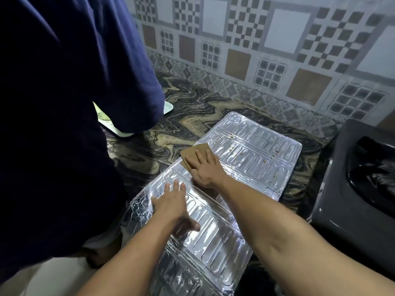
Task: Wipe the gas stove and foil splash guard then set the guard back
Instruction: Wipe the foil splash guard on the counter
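Pressing brown cloth [195,155] on foil guard [245,159], right hand [206,169] flat; left hand [173,207] fingers spread on foil.

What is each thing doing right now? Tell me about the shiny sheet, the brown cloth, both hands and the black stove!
Foil splash guard: unfolded, lying flat on the marble counter, small brown specks on its far panel.
Brown cloth: pressed flat on the guard.
Right hand: palm down on the cloth.
Left hand: fingers spread, holding the guard down.
Gas stove: at the right, beside the guard.
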The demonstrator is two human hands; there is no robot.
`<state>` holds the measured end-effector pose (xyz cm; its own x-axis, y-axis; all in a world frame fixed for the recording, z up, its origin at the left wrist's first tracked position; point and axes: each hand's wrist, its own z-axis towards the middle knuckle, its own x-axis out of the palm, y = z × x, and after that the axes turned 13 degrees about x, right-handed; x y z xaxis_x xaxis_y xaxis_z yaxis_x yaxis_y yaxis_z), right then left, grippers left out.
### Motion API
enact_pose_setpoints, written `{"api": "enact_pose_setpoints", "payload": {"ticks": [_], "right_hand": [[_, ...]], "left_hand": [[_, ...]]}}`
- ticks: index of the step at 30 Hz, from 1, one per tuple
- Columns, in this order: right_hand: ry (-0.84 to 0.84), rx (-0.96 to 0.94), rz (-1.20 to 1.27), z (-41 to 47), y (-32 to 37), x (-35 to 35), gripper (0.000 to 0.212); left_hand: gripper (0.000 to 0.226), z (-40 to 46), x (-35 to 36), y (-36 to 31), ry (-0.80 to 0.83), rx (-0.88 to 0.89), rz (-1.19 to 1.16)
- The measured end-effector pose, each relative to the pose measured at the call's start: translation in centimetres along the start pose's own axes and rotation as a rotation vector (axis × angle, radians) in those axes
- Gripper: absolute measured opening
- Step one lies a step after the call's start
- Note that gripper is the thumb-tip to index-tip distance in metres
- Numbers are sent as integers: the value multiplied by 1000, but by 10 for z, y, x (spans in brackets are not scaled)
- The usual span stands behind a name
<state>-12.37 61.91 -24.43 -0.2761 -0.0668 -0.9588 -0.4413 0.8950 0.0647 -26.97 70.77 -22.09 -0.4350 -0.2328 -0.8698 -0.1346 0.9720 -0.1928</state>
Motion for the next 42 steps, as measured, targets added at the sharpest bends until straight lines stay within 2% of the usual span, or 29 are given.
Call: {"api": "enact_pose_setpoints", "payload": {"ticks": [6,9,13,18,20,22,25,26,28,30,31,34,36,38,42], "right_hand": [[-24,-138,18,-22,-1,10,59],[-37,-115,69,-53,-6,21,62],[-69,-9,47,-93,-33,43,59],[-195,408,217,-111,-66,53,60],[-185,461,248,-113,-66,53,60],[-157,438,243,-114,-65,54,62],[-112,389,195,-121,-61,56,64],[-109,384,186,-125,-58,56,64],[-120,383,188,-135,-50,56,65],[-144,375,182,-146,-41,57,64],[-166,366,175,-152,-37,59,63],[-249,334,161,-170,-29,63,63],[-259,343,165,-173,-29,62,64],[-233,410,179,-167,-36,59,65],[-114,649,205,-131,-61,47,69]], "left_hand": [[142,3,-2,2,3,-21,-35],[144,4,-3,3,-11,-24,-64],[142,1,-3,1,-2,-18,-54],[144,-2,-1,2,-2,-4,-67],[143,-2,-1,1,-2,-7,-76],[137,-2,-5,-2,41,-30,-74],[109,-2,-23,-11,130,-45,79],[106,-2,-30,-15,126,-46,150],[106,0,-41,-22,14,-42,288],[109,7,-42,-26,-104,-11,323],[116,11,-40,-25,-109,8,291],[141,23,-29,-17,-1,13,189],[149,31,-19,-5,33,-19,61],[152,37,-14,2,24,-21,-39],[151,40,-13,2,15,-8,-33]]}}
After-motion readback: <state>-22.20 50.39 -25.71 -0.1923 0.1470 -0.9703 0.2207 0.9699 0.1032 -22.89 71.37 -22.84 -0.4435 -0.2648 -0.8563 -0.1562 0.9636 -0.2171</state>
